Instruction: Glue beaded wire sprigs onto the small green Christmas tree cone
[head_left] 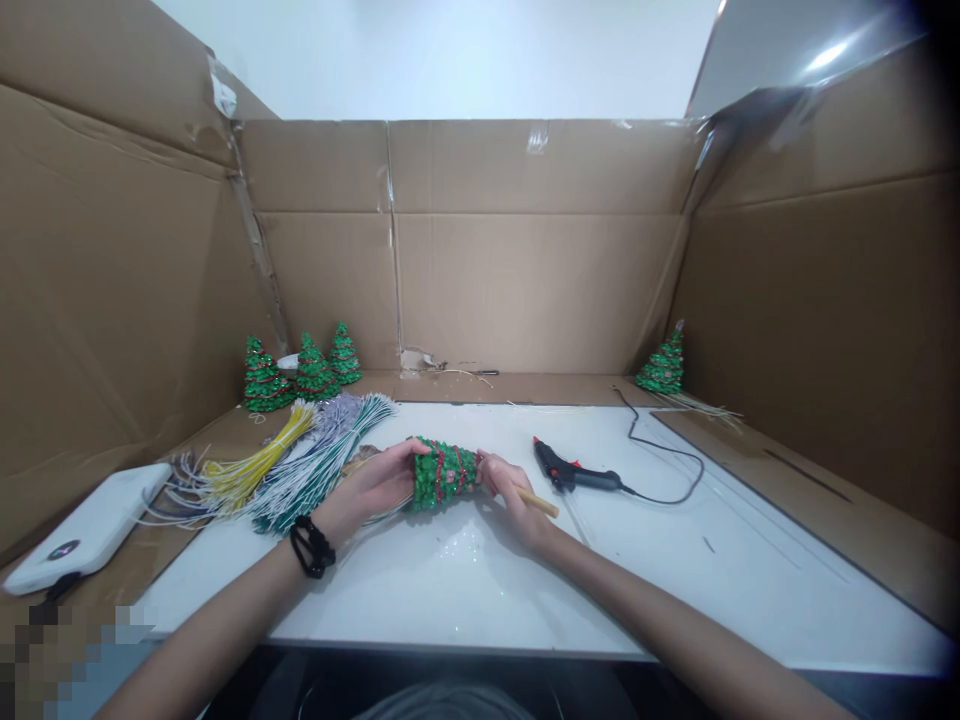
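A small green Christmas tree (444, 474) with red garland lies on its side over the white tabletop, its tip toward the right. My left hand (384, 482), with a black band on the wrist, is closed around the tree's wide base. At the tip, the fingers of my right hand (510, 492) pinch together. A light wooden stick (541, 503) passes through that hand and points down to the right; its working end is hidden by the fingers. Glitter specks lie on the table below the tree.
A black glue gun (574, 472) with a cord rests to the right. Bundles of yellow wires (259, 458) and green-and-white wires (330, 455) lie left, near a white power bank (90, 530). Several finished trees (264, 378) stand at the back. Cardboard walls (540, 290) enclose the table.
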